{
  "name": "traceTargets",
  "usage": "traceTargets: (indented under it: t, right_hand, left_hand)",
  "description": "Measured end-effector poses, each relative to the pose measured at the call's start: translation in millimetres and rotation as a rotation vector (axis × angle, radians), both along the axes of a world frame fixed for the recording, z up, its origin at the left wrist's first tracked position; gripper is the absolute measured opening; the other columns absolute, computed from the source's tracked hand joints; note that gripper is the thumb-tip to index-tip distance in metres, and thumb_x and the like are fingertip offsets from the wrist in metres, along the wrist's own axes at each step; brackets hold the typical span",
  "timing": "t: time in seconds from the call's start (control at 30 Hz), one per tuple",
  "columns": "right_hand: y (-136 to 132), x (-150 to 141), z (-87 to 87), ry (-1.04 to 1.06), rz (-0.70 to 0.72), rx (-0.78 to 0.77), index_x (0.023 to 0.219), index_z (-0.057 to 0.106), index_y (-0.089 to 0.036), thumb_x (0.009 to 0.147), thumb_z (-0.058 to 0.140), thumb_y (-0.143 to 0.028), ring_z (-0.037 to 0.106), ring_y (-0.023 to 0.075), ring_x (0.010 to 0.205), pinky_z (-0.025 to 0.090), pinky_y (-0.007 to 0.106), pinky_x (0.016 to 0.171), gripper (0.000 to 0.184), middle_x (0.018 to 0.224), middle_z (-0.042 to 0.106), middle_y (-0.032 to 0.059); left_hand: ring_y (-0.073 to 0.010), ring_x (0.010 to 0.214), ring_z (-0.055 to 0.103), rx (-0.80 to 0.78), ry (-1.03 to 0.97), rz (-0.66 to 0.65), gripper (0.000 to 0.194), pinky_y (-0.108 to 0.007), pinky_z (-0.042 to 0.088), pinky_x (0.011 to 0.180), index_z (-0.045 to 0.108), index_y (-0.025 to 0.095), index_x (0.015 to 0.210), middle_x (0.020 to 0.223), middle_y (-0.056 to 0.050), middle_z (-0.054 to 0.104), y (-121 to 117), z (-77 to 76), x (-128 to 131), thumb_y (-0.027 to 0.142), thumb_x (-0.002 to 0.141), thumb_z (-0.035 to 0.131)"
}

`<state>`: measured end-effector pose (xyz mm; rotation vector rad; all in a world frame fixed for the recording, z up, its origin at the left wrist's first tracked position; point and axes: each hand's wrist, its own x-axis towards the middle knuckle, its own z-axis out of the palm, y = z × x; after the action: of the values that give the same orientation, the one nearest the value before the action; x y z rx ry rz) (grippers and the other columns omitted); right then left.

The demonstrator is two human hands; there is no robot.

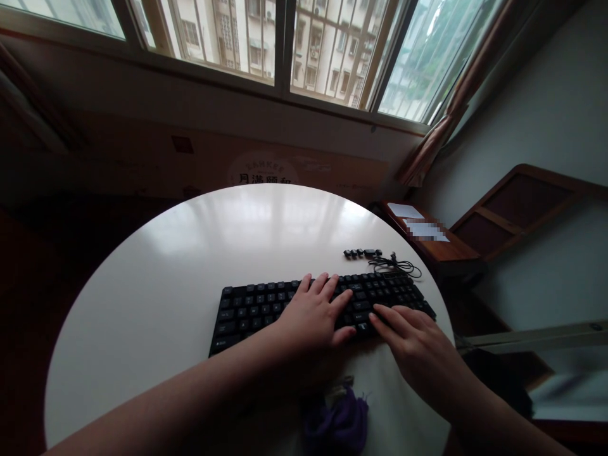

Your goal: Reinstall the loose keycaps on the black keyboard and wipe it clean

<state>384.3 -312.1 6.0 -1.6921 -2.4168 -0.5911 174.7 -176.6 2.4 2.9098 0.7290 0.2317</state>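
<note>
A black keyboard (251, 307) lies on the round white table (190, 253), toward its right side. My left hand (316, 313) rests flat on the middle of the keys with its fingers spread, open. My right hand (411, 335) lies on the keyboard's lower right part, fingers stretched toward a gap where a key seems to be off; it holds nothing that I can see. Several loose black keycaps (361, 253) sit in a row just behind the keyboard, next to its coiled cable (396, 263).
A purple cloth-like object (339, 421) lies at the table's near edge between my forearms. A wooden side table with white papers (418, 228) stands to the right. Cardboard (266, 168) leans under the window behind the table.
</note>
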Motion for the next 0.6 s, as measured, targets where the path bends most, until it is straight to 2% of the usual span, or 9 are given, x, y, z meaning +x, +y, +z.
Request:
traceTargets:
  t: [0.17,0.27,0.33,0.43,0.5,0.6]
  right_hand:
    - [-8.5,-0.9,-11.4,-0.004,-0.017,0.033,0.129,0.067,-0.015,0.080,0.047,0.003,0.057,0.0292,0.126,0.045,0.047,0.101,0.056,0.142,0.062,0.0093]
    - [-5.8,4.0,-10.0,0.028,-0.020,0.007,0.127,0.069,-0.018,0.078,0.047,0.004,0.056,0.0298,0.128,0.045,0.049,0.103,0.058,0.142,0.062,0.0072]
    - [1.2,9.6,-1.7,0.068,0.004,-0.047,0.123,0.071,-0.022,0.078,0.048,0.002,0.057,0.0303,0.127,0.048,0.049,0.102,0.056,0.140,0.064,0.0061]
    - [20.3,19.7,21.2,0.145,0.017,-0.079,0.125,0.071,-0.021,0.084,0.050,-0.004,0.060,0.0288,0.123,0.051,0.047,0.103,0.049,0.132,0.069,0.0084]
    - [39.3,26.2,39.3,0.178,-0.006,-0.052,0.126,0.071,-0.022,0.087,0.052,-0.008,0.061,0.0289,0.122,0.049,0.049,0.106,0.045,0.129,0.070,0.0091]
    - [78.1,33.8,59.2,0.186,-0.032,-0.065,0.117,0.076,-0.027,0.088,0.055,-0.011,0.060,0.0299,0.123,0.048,0.050,0.107,0.039,0.130,0.070,0.0071]
  left_hand:
    - [-0.0402,0.148,0.028,0.009,0.008,0.009,0.074,-0.061,0.020,0.118,0.042,0.023,0.153,0.162,-0.019,0.033,-0.1,0.1,0.5,0.068,0.095,0.038]
    - [-0.0406,0.148,0.028,0.016,0.007,0.010,0.074,-0.061,0.020,0.118,0.042,0.023,0.153,0.162,-0.019,0.033,0.2,-0.4,0.0,0.069,0.095,0.039]
    - [-0.0410,0.148,0.028,0.010,0.013,0.013,0.074,-0.062,0.021,0.118,0.042,0.022,0.153,0.162,-0.019,0.033,0.2,0.0,-0.4,0.068,0.095,0.039]
    - [-0.0412,0.148,0.028,-0.001,0.014,0.013,0.074,-0.062,0.020,0.118,0.042,0.022,0.154,0.161,-0.020,0.033,-0.1,0.9,-0.4,0.068,0.095,0.039]
    - [-0.0411,0.148,0.028,-0.005,0.011,0.014,0.075,-0.063,0.020,0.118,0.041,0.022,0.154,0.162,-0.020,0.033,-0.2,1.4,-0.2,0.068,0.095,0.039]
    - [-0.0410,0.149,0.028,-0.010,0.009,0.013,0.074,-0.063,0.019,0.118,0.041,0.022,0.154,0.161,-0.020,0.033,-0.4,2.0,0.0,0.068,0.095,0.041]
